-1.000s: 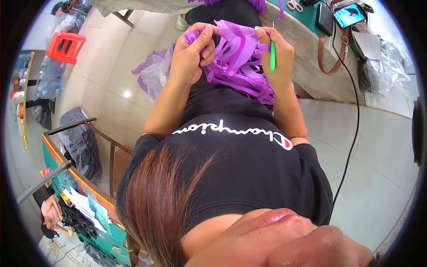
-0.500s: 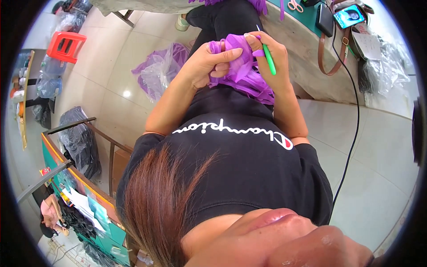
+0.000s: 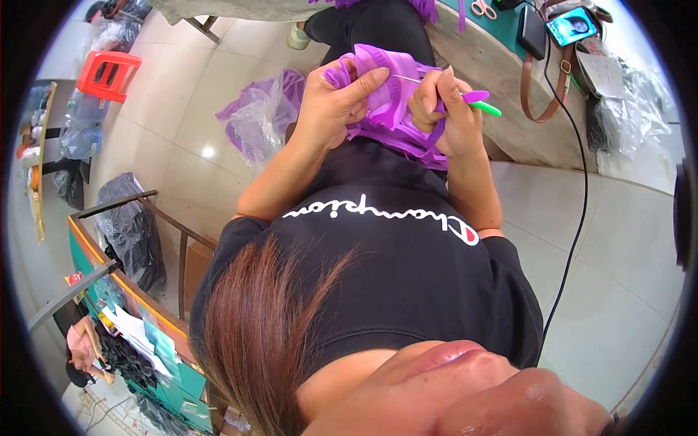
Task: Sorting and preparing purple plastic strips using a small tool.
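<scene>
My left hand [image 3: 329, 107] pinches purple fabric [image 3: 387, 107] between thumb and fingers, with gathered pleats showing at the thumb tip. In my right hand [image 3: 452, 115] is a thin-pointed tool with a green handle [image 3: 486, 108]; its slim metal shaft reaches left to the fabric by my left thumb. A small purple piece [image 3: 475, 96] sticks out beside the handle, its kind unclear. Loose purple strips [image 3: 414, 145] hang below the fabric onto my lap. What lies under my curled fingers is hidden.
At upper right a table holds pink scissors [image 3: 483, 9], a black case [image 3: 532, 33] and a lit phone [image 3: 571, 27]. A brown strap [image 3: 529, 109] and a black cable [image 3: 584, 174] hang down. Left are plastic bags [image 3: 262, 116] and a red stool [image 3: 109, 75]. Another person [image 3: 83, 345] sits lower left.
My right hand has turned the tool so its metal shaft points left into the fabric and the green handle points right. The fabric is spread out more between my hands.
</scene>
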Tool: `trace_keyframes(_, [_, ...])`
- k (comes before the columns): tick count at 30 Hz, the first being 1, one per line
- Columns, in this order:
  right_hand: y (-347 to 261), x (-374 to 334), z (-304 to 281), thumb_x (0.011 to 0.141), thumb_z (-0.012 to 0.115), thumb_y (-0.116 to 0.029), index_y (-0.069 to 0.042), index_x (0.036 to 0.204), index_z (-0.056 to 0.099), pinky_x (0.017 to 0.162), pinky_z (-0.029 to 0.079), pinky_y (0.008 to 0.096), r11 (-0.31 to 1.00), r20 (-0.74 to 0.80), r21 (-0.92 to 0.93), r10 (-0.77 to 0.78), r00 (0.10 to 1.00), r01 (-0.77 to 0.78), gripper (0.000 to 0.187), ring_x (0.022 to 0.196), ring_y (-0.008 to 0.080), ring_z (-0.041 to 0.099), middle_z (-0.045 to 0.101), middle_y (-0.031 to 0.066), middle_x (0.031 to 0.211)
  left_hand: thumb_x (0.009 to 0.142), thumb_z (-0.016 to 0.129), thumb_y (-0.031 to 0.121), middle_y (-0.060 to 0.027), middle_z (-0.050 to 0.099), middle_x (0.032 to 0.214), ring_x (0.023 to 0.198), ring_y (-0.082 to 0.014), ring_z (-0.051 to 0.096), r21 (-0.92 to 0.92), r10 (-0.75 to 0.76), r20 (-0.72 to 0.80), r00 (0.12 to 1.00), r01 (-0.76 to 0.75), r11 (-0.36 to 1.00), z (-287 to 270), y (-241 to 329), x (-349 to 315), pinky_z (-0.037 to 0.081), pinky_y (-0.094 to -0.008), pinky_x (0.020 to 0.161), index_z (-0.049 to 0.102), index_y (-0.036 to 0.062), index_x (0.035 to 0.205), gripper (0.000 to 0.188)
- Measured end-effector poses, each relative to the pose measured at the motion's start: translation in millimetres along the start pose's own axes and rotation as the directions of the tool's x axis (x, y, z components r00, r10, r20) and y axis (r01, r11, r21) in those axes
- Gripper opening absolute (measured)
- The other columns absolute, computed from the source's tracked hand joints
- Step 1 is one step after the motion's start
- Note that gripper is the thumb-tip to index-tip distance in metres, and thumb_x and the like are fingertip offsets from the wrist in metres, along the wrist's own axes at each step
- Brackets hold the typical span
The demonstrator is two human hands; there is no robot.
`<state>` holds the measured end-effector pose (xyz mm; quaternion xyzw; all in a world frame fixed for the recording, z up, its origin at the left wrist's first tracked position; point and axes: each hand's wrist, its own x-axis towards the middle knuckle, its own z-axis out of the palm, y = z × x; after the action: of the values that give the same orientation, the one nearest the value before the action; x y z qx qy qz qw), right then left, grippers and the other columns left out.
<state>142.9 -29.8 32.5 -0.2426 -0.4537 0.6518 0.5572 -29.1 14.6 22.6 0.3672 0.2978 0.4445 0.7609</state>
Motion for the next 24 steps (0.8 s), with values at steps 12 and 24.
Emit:
trace_keyframes(12, [2.2, 0.1, 2.3, 0.099, 0.036, -0.043, -0.005, 0.072, 0.047, 0.041, 0.016, 0.0236, 0.999, -0.046, -0.033, -0.006, 0.999, 0.004, 0.047, 0.046, 0.0057, 0.021, 0.027, -0.0042, 0.054, 0.083, 0.069, 0.006, 0.0058, 0.047, 0.057, 0.041, -0.0007, 0.034, -0.001, 0.053, -0.023, 0.998, -0.053, 0.999, -1.2, -1.8, -0.1, 0.019, -0.0201, 0.038, 0.062, 0.0033, 0.08, 0.008])
trace_keyframes(24, [11.4, 5.7, 2.5, 0.097, 0.049, -0.022, 0.001, 0.077, 0.059, 0.059, 0.042, 0.0262, 0.5, -0.047, -0.834, -0.482, 0.875, 0.231, 0.032, 0.065, 0.0112, 0.054, 0.057, 0.0041, 0.07, 0.081, 0.071, 0.008, 0.0053, 0.051, 0.059, 0.042, -0.0001, 0.033, 0.04, 0.13, -0.088, 0.988, -0.127, 0.991, -1.7, -7.5, 1.2, 0.02, -0.0189, 0.038, 0.063, 0.0029, 0.083, 0.009])
